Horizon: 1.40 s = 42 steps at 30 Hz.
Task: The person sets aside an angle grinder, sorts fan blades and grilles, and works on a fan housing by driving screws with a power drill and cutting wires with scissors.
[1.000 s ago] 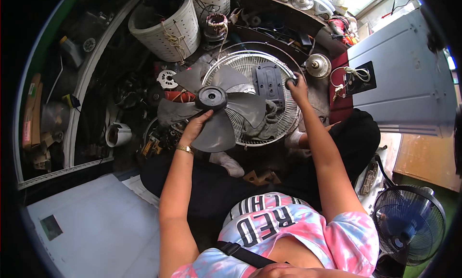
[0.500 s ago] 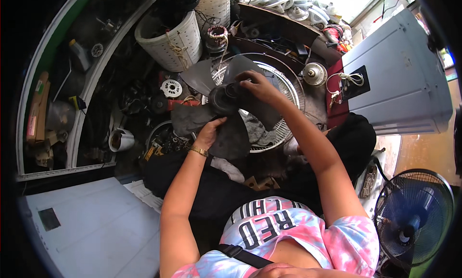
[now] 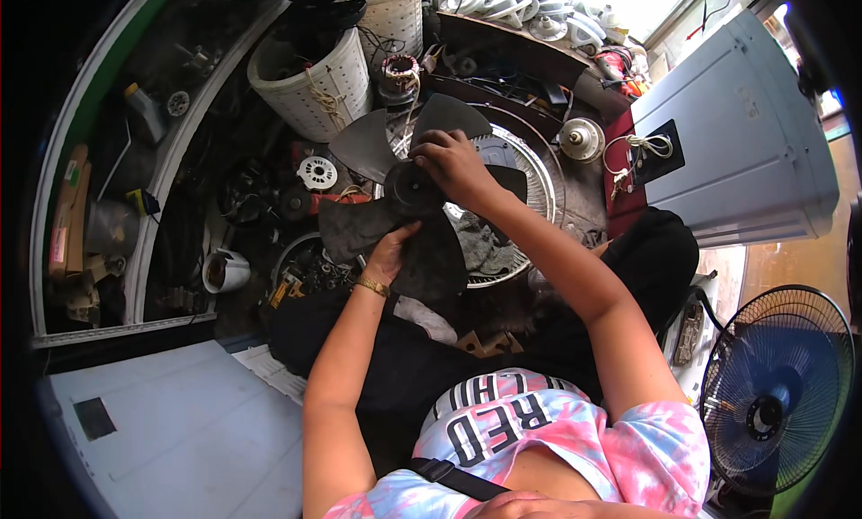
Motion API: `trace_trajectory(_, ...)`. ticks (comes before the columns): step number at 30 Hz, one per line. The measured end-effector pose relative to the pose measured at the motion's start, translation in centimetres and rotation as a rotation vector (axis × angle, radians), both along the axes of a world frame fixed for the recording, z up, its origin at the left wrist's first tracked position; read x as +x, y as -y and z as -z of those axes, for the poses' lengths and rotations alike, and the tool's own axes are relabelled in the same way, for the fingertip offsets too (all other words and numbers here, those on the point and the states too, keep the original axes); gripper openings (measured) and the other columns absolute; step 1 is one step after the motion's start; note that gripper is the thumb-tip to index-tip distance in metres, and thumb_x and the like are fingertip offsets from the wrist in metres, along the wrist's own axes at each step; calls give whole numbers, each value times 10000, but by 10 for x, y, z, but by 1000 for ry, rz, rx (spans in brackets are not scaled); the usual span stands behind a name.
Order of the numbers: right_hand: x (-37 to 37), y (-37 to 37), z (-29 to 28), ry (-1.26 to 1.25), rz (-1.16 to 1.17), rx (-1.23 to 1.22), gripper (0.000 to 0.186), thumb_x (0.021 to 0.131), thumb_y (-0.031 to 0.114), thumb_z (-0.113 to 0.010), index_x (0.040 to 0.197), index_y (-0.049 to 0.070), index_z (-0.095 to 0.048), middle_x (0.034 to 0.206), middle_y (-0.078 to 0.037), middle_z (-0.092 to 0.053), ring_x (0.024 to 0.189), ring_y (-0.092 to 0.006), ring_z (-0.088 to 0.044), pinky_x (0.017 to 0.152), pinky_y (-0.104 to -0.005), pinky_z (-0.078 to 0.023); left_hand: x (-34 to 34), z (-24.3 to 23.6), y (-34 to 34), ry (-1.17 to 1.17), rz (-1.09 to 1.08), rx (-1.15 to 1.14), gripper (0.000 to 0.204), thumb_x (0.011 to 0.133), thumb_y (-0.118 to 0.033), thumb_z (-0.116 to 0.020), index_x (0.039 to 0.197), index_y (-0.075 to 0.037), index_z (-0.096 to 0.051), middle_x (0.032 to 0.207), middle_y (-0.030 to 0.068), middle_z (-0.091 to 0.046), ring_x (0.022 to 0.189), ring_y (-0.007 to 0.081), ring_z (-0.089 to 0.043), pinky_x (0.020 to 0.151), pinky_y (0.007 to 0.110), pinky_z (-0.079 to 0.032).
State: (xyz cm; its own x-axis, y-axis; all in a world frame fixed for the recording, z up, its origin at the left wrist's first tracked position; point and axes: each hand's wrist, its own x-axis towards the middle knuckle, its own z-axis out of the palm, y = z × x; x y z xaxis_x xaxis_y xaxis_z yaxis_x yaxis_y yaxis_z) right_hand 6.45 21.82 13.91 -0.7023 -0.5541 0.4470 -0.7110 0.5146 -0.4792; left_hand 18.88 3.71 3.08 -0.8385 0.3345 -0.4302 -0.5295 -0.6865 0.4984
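A dark grey fan blade point(image 3: 355, 227) with several broad vanes and a round hub is held up in front of me. My left hand point(image 3: 392, 252) grips its near side just below the hub, thumb on top and the other fingers hidden beneath. Above the hub, my right hand point(image 3: 453, 167) has its fingers curled over the vane roots on the far right side. Whether anything small lies under those fingers is hidden. Behind the fan blade, a round wire fan guard point(image 3: 546, 189) rests on the floor, with a grey rag point(image 3: 485, 250) inside it.
A white perforated basket point(image 3: 314, 88) stands at the far left, beside a motor with copper windings point(image 3: 400, 73). A white slotted disc point(image 3: 317, 172) lies left of the fan blade. A grey panelled cabinet point(image 3: 736, 133) rises on the right, above a standing fan point(image 3: 777, 389).
My right hand has shifted left and turned over the hub, its fingers more curled. The hub's round face now shows more plainly. My left hand keeps its hold.
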Motion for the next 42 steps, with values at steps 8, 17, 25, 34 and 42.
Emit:
trace_trajectory(8, 29, 28, 19, -47, -79, 11, 384, 955, 187, -615, 1309, 46, -571, 1318, -192, -588, 1255, -412, -509, 1095, -482, -403, 1, -2, -10, -129, -99, 88, 557, 958, -379, -689, 1372, -34, -549, 1323, 71, -616, 1223, 194, -578, 1085, 364, -444)
trace_trajectory(17, 24, 25, 11, 102, -249, -26, 676, 877, 251, -708, 1466, 69, -431, 1462, -227, -445, 1347, -446, -420, 1121, -510, -363, -5, 8, -2, -229, -207, -49, 623, 995, -531, -576, 1417, -75, -520, 1356, 30, -569, 1281, 159, -504, 1134, 332, -361)
trace_trajectory(25, 3, 12, -21, -35, 17, -158, 726, 766, 272, -821, 1412, 155, -508, 1508, -235, -388, 1376, -458, -395, 1137, -510, -362, -9, -20, 16, -274, -205, -100, 594, 1017, -503, -554, 1405, -55, -522, 1340, 41, -590, 1220, 171, -566, 1089, 338, -434)
trace_trajectory(34, -24, -66, -6, 120, -95, 552, 1191, 622, 621, -857, 1579, 198, -288, 1547, -222, -380, 1449, -426, -337, 1152, -679, -245, -3, -31, 2, -144, -136, 46, 598, 986, -495, -615, 1369, -40, -557, 1276, 65, -644, 1148, 196, -627, 1022, 358, -498)
trace_trajectory(42, -11, -64, 17, 85, -37, 554, 1080, 606, 457, -854, 1525, 143, -380, 1362, -173, -509, 1241, -371, -507, 930, -573, -446, -29, -12, -4, -132, -49, -122, 584, 983, -457, -635, 1376, -32, -559, 1327, 82, -631, 1187, 199, -618, 1045, 362, -488)
